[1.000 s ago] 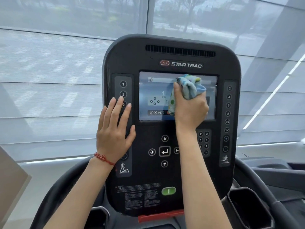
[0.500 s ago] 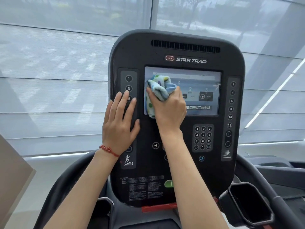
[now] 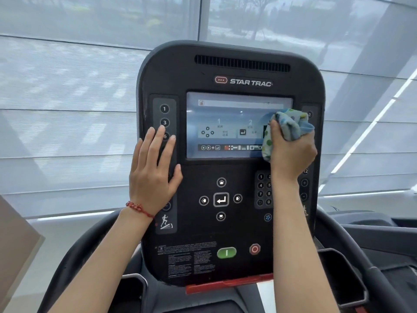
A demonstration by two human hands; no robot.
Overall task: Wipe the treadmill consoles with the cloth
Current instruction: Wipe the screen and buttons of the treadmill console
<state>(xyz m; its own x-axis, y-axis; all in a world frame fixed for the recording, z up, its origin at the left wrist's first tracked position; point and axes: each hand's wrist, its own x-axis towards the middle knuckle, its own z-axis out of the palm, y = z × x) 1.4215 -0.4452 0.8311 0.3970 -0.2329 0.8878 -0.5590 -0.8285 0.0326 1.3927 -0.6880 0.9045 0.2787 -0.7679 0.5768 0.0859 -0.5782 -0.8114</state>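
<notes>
A black treadmill console [image 3: 230, 64] stands upright in front of me, with a lit screen [image 3: 225, 123] in its middle. My right hand [image 3: 292, 150] grips a bunched blue cloth with green dots [image 3: 288, 124] and presses it against the screen's right edge, covering the right button column partly. My left hand [image 3: 153, 170] lies flat with straight fingers on the console's left button strip, a red bead bracelet on its wrist.
Curved black handlebars [image 3: 67, 256] run around both sides of the console. Cup-holder trays [image 3: 340, 276] sit low on the right and left. A red strip [image 3: 225, 283] edges the console's bottom. Shaded windows fill the background. A second treadmill's frame [image 3: 383, 233] lies to the right.
My right hand has swept the cloth from the screen's left side across to its right edge. The left hand has stayed flat on the left button strip.
</notes>
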